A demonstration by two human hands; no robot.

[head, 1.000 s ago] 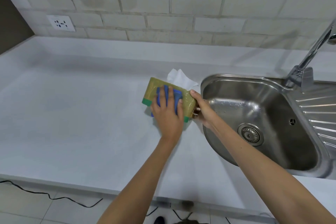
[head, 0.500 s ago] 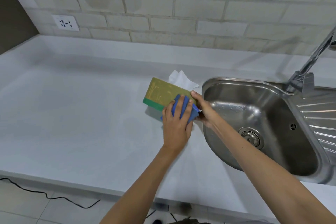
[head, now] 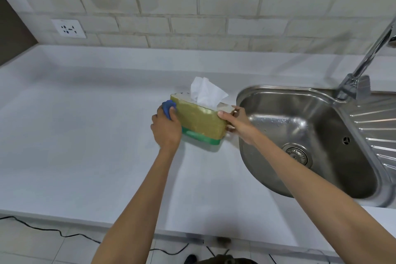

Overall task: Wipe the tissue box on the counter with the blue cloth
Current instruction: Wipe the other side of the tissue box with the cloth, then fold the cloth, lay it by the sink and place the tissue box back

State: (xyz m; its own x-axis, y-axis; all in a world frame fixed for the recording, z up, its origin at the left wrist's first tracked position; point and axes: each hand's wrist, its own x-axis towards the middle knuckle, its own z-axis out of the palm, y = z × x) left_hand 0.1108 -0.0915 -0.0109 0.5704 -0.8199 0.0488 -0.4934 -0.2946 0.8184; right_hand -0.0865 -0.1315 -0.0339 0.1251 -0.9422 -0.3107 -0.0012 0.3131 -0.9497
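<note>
In the head view, the tissue box (head: 201, 121) stood on the counter (head: 85, 146) between the two hands, tilted a little so its gold-green front face and the green band along its bottom edge showed toward the camera. A white tissue (head: 204, 91) stuck up out of the slot in its top. The left hand (head: 166, 126) was at the left end of the box, closed around the blue cloth (head: 169, 107), which was bunched up and pressed against the upper left corner; only a small bulge of cloth showed above the knuckles, and how much of it lay between palm and box could not be told. The right hand (head: 236, 122) gripped the right end of the box, thumb on the front face near the top corner and fingers wrapped behind it, steadying it. Both forearms reached in from the lower edge of the picture. Just beyond the right hand lay the steel sink (head: 321, 135), its rim close to the box, with a drain (head: 296, 154) in the bowl and a tap (head: 364, 66) rising at the far right. Well to the left of the left hand, on the tiled wall (head: 214, 6), sat a white wall socket (head: 68, 28). Below the counter edge a black cable (head: 42, 229) trailed over the floor.
</note>
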